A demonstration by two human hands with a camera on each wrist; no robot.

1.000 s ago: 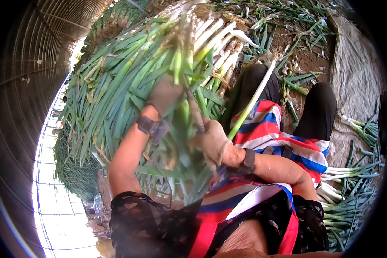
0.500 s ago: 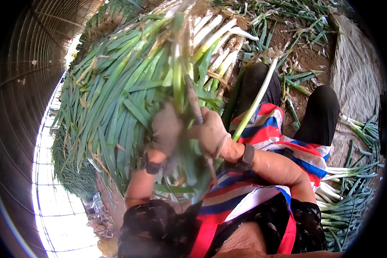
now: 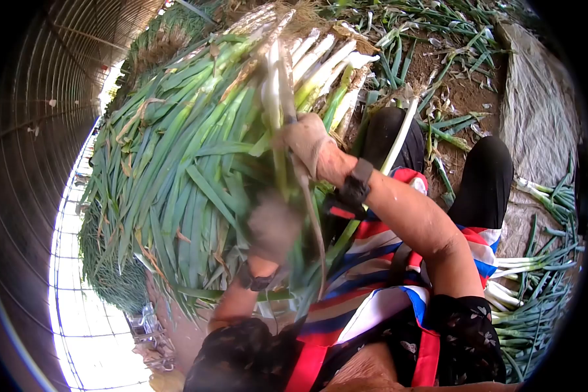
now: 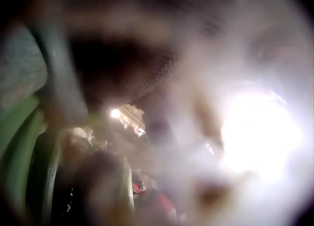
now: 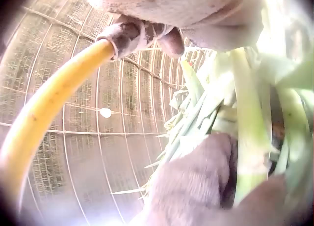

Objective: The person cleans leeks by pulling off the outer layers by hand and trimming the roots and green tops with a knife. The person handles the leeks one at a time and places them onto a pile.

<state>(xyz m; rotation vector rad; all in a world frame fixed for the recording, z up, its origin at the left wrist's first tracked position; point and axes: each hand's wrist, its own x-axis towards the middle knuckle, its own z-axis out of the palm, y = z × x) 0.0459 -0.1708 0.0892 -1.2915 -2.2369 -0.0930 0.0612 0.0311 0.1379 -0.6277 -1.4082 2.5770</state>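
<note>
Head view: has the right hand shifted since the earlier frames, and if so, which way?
Yes: the right hand has moved up the picture, closer to the white stalk ends lying on the pile.

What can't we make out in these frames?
- Left hand: head view, fingers smeared by motion blur.
- Its grip: left wrist view, lost to glare and close-up blur.
- Stalk: head view, outline smeared by motion blur.
- Yellow hose: right wrist view, cut off by the left edge.
- Loose green onions: head view, cut off by the dark lens border.
</note>
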